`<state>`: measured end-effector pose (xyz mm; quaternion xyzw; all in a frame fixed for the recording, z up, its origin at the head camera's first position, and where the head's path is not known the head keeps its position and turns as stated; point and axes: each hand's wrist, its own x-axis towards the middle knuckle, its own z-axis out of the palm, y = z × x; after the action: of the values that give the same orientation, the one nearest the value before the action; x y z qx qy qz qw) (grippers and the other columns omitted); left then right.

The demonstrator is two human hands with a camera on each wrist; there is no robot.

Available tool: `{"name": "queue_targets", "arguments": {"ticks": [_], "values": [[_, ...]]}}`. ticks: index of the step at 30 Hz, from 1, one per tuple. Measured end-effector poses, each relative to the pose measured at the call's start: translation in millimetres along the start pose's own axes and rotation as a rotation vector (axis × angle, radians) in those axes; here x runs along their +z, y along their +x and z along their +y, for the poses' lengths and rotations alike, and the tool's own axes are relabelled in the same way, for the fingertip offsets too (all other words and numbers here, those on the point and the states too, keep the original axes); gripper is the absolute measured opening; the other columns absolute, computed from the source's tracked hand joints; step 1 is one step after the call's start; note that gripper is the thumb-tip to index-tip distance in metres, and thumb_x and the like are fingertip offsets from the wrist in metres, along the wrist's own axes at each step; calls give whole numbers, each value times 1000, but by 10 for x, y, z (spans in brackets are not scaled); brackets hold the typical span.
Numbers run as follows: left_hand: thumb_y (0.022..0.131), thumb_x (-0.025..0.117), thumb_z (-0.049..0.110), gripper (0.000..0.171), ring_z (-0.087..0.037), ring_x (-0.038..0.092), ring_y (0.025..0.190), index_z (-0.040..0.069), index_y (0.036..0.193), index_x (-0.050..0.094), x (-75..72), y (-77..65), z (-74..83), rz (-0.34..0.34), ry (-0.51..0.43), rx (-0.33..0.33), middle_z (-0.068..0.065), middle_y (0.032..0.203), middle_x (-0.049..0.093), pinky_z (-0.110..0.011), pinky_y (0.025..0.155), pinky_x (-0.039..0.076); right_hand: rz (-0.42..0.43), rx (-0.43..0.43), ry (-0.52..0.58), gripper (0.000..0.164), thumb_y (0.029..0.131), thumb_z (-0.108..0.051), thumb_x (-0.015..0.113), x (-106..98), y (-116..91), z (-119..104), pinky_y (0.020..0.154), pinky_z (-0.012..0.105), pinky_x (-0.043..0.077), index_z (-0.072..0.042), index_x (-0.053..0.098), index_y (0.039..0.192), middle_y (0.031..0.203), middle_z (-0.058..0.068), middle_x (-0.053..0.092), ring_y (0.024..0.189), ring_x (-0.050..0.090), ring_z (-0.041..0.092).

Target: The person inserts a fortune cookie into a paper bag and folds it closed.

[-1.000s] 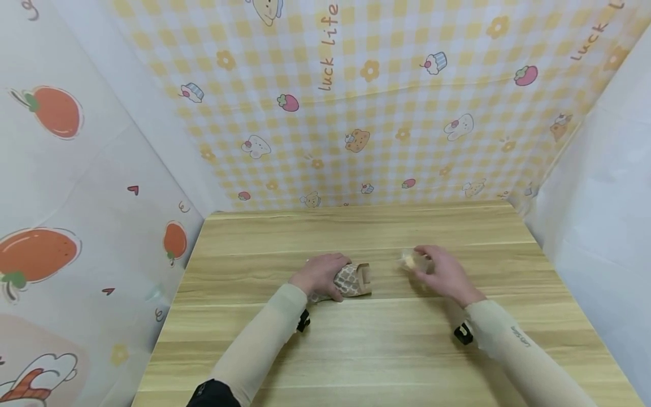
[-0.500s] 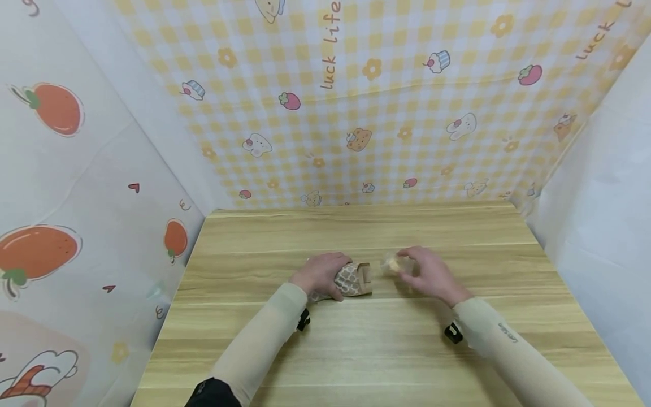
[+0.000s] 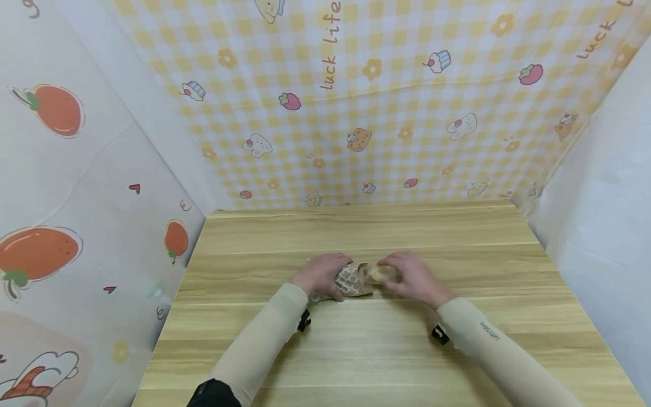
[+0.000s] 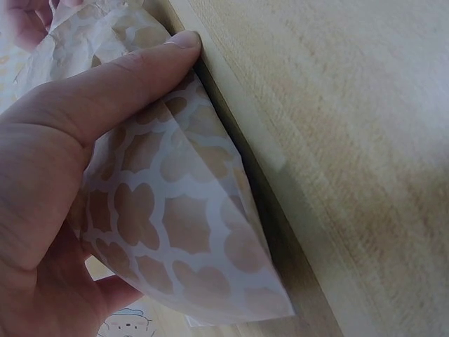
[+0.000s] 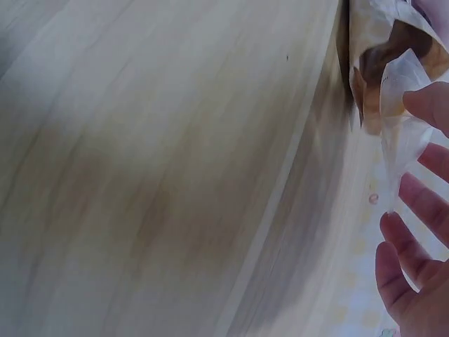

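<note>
A brown paper bag (image 3: 350, 281) with a white lattice pattern lies on its side, its mouth facing right. My left hand (image 3: 321, 275) grips it from above; in the left wrist view the thumb (image 4: 140, 81) presses along the patterned paper (image 4: 182, 217). My right hand (image 3: 414, 278) pinches a small clear plastic packet (image 3: 376, 273) with something pale yellow inside, right at the bag's mouth. In the right wrist view the packet (image 5: 403, 112) is between thumb and fingers, overlapping the dark opening of the bag (image 5: 393, 53). How far it reaches inside cannot be told.
The wooden table (image 3: 325, 350) spreads around both hands. A yellow checked cloth (image 3: 386, 113) hangs behind its far edge, and a white sheet with fruit prints (image 3: 102, 169) hangs on the left. Another white sheet (image 3: 600, 186) hangs on the right.
My right hand has moved left with the plastic packet, from well right of the paper bag to its mouth. The left hand and the bag have stayed in place.
</note>
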<state>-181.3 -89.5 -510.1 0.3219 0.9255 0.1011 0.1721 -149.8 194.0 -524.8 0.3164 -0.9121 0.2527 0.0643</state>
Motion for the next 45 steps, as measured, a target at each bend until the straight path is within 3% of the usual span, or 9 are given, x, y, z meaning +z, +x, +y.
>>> {"name": "queue_targets", "arguments": {"ticks": [6, 10, 13, 14, 24, 30, 36, 40, 45], "values": [[69, 99, 42, 96, -22, 57, 134, 19, 151, 53, 6, 12, -3, 8, -1, 7, 2, 146, 60, -43, 112, 49, -28, -8, 13, 45, 86, -30, 87, 81, 89, -86, 104, 56, 52, -7, 74, 123, 122, 11, 75, 114, 68, 33], [69, 99, 41, 95, -20, 58, 132, 19, 150, 54, 2, 10, -4, 10, 0, 9, 3, 144, 61, -42, 111, 50, -88, 43, 120, 46, 87, -29, 87, 136, 156, -146, 80, 35, 60, -7, 72, 124, 108, 7, 75, 87, 69, 17], [69, 99, 40, 95, -19, 59, 129, 19, 150, 54, -1, 8, -6, 9, -8, 10, 3, 142, 62, -41, 109, 51, -116, 88, 205, 40, 88, -28, 87, 198, 205, -171, 61, 23, 53, -9, 70, 119, 92, 2, 71, 70, 60, 8], [69, 99, 40, 95, -18, 59, 128, 19, 150, 54, 0, 8, -6, 9, -11, 10, 3, 141, 62, -41, 109, 51, -117, 93, 231, 37, 88, -26, 87, 223, 220, -174, 60, 23, 53, -9, 70, 116, 89, 1, 70, 70, 61, 8], [70, 99, 41, 95, -19, 59, 130, 17, 150, 54, 34, 24, -9, 20, -2, 27, 3, 142, 61, -39, 110, 50, -56, 2, 336, 21, 83, 1, 82, 432, 283, -191, 77, 26, 62, -7, 69, 97, 98, 6, 69, 88, 69, 18], [69, 99, 41, 94, -20, 58, 132, 18, 149, 55, 31, 23, -19, 24, -12, 17, 3, 145, 60, -40, 111, 50, -70, -23, 390, 21, 91, -4, 80, 452, 231, -158, 88, 32, 62, -6, 76, 112, 116, 10, 68, 102, 71, 22], [70, 99, 41, 95, -20, 57, 133, 18, 150, 54, 35, 25, -23, 14, -14, 8, 2, 147, 59, -40, 111, 49, -110, -151, 367, 27, 102, -5, 66, 451, 192, -82, 99, 42, 58, -5, 74, 128, 128, 9, 67, 117, 65, 24], [70, 98, 41, 95, -20, 59, 131, 18, 150, 53, 33, 28, -19, 6, -15, 7, 2, 145, 60, -41, 110, 50, -152, -189, 351, 34, 104, -2, 61, 427, 184, -65, 102, 44, 56, -1, 68, 138, 134, 13, 63, 121, 63, 25], [70, 99, 40, 94, -20, 59, 128, 18, 149, 55, 30, 37, -24, 11, -23, 9, 3, 143, 61, -41, 109, 51, -178, -205, 303, 35, 105, 0, 57, 407, 203, -75, 103, 49, 55, -2, 67, 139, 134, 17, 59, 121, 61, 29]]}}
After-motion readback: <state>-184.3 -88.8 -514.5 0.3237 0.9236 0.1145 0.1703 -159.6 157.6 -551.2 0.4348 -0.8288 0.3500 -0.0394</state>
